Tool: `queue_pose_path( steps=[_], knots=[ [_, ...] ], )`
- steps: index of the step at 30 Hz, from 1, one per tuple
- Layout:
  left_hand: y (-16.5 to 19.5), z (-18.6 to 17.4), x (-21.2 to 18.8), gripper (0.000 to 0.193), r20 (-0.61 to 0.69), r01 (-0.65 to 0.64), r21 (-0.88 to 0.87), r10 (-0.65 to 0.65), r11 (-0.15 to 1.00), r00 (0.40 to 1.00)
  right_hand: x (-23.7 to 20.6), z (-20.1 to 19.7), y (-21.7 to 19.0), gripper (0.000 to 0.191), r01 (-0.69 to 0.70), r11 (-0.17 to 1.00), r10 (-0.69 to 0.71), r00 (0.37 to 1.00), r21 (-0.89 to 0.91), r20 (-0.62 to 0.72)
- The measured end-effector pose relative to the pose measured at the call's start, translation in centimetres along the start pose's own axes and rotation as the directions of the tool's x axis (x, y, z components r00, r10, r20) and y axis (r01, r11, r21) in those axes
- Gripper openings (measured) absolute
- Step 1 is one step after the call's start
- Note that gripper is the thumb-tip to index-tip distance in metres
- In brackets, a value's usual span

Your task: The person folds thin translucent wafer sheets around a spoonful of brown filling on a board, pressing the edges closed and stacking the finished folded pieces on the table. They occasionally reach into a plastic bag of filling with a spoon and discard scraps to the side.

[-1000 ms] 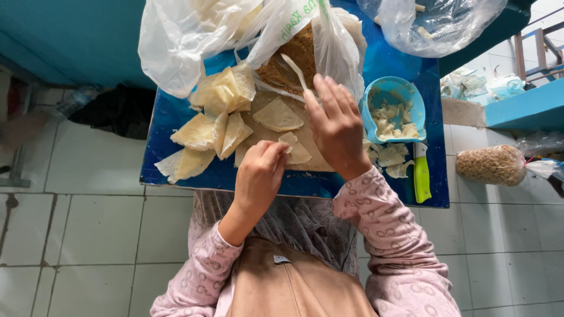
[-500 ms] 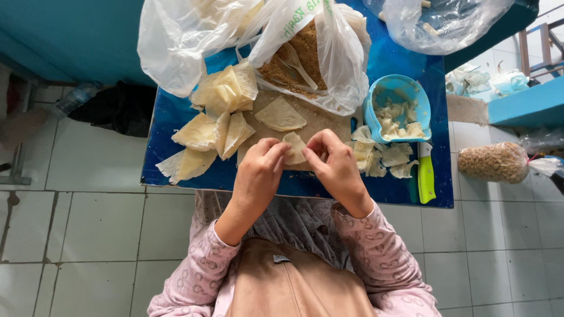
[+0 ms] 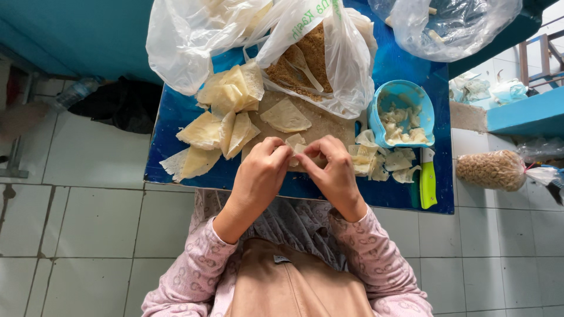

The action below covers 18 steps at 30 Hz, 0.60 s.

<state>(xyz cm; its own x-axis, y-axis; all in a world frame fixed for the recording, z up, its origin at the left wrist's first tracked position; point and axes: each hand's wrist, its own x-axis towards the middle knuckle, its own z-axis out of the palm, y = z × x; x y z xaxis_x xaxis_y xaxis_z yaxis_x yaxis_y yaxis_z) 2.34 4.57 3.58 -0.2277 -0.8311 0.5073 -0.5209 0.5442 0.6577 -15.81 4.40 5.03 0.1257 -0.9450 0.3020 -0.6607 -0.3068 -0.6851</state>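
Small pale wrapper point(image 3: 296, 142) pinched between both hands, over the near edge of the brown board point(image 3: 329, 124), centre of the blue table point(image 3: 176, 117). Left hand point(image 3: 258, 170) at 9 o'clock of it, fingertips closed on its left edge; right hand point(image 3: 336, 170) at 3 o'clock, fingertips closed on its right edge. Looks like folding or sealing, judging by the grip; both thumbs tucked under.

Flat wrapper point(image 3: 285, 116) at 12 o'clock on the board, within reach. Stack of folded wrappers point(image 3: 223, 114) at 10 o'clock, fanned out, probably so single sheets peel off easily. Brown crumbly filling point(image 3: 302, 61) in an open white bag at 12 o'clock, spoon point(image 3: 302, 63) lying in it, handle toward the board. Blue bowl point(image 3: 402, 113) at 2 o'clock with pale lumps; folded pieces point(image 3: 382, 161) piled just beside it at 3 o'clock. Green-handled knife point(image 3: 427, 179) at the right table edge.

Hidden: most of the pinched wrapper, any filling inside it. Contents of the clear bag point(image 3: 452, 26) at 1 o'clock unclear, top cut off. Bag of nuts point(image 3: 490, 170) off the table at 3 o'clock. Dark bundle point(image 3: 120, 103) on the floor at 9 o'clock unidentifiable.
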Motion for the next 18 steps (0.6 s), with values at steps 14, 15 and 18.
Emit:
queue_pose_path(
  steps=[14, 15, 18],
  knots=[
    [0.2, -0.1, 0.7, 0.016, 0.013, 0.080, -0.003, -0.080, 0.997, 0.997, -1.4, 0.7, -1.9, 0.013, 0.216, 0.931, -0.244, 0.968, -0.295, -0.062],
    [0.3, -0.2, 0.7, 0.021, 0.014, 0.092, -0.020, -0.091, 0.996, 0.996, -1.4, 0.5, -2.1, 0.013, 0.219, 0.920, -0.242, 0.970, -0.326, -0.033],
    [0.1, -0.5, 0.8, 0.018, 0.013, -0.005, -0.001, 0.005, 1.000, 1.000, -1.3, -0.1, -2.5, 0.015, 0.245, 0.906, -0.247, 0.968, -0.344, 0.040]
  ],
)
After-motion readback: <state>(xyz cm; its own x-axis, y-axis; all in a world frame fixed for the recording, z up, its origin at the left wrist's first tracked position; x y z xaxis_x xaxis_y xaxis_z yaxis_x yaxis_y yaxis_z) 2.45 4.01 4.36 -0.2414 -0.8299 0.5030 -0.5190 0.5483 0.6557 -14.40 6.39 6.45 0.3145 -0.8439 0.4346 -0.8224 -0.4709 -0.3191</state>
